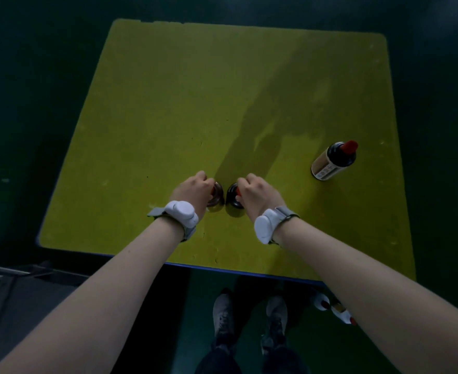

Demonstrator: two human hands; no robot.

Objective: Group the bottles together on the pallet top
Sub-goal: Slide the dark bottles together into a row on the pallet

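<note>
Two dark bottles with red caps stand upright side by side near the front middle of the yellow-green pallet top (pixel 195 103). My left hand (pixel 194 191) is closed around the top of the left bottle (pixel 217 201). My right hand (pixel 257 191) grips the top of the right bottle (pixel 231 198). The two bottles nearly touch. A third dark bottle (pixel 333 161) with a red cap and a tan label stands alone at the right, well away from both hands.
The pallet has a blue front edge (pixel 236 269), with dark green floor around it. White bottles (pixel 335 307) lie on the floor below the front right edge. My shoes (pixel 249 317) are just in front of the pallet. A grey frame (pixel 6 276) sits at the lower left.
</note>
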